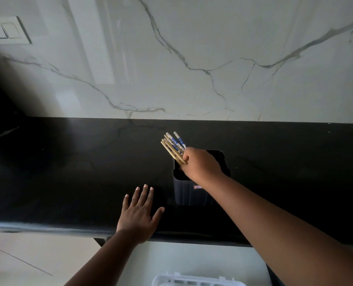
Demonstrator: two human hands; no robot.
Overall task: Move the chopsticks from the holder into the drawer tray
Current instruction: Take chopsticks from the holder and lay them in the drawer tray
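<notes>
A bundle of several wooden chopsticks (pixel 173 146), some with blue-and-white patterned tops, sticks up and to the left out of my right hand (pixel 200 164), which is closed around their lower ends. That hand hovers over the open top of a dark square holder (pixel 189 193) standing on the black counter. My left hand (pixel 139 213) lies flat on the counter with fingers spread, left of the holder and holding nothing. At the bottom edge, the rim of a white plastic tray (pixel 202 280) shows inside an open drawer.
The black counter (pixel 68 172) runs across the view, with its front edge near my left wrist. A white marble backsplash (pixel 192 58) rises behind it, with a switch plate (pixel 6 30) at the upper left. Pale floor tiles (pixel 26 261) lie at the lower left.
</notes>
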